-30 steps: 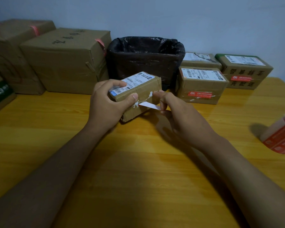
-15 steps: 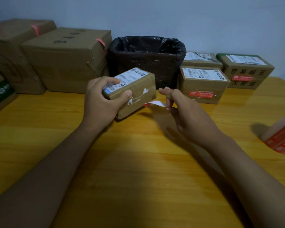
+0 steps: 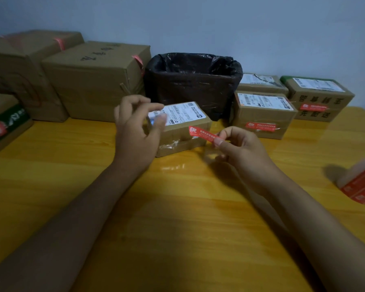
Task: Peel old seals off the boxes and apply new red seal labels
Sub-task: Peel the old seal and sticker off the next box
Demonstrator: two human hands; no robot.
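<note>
Right hand [image 3: 238, 148] pinches red seal label [image 3: 202, 134] by one end. Left hand [image 3: 135, 127] loosely curled, holding nothing, beside small box [image 3: 183, 131] on desk [image 3: 177, 207] — steady box first, lay label flat across seam.

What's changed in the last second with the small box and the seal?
The left hand has let go of the small box, which now sits on the table. The old seal has come free of the box, pinched in the right hand, red side up. Bin, label roll and other boxes stayed put.

Red seal label [image 3: 201, 134], brown box [image 3: 185, 133], black bin [image 3: 193, 85]
</note>
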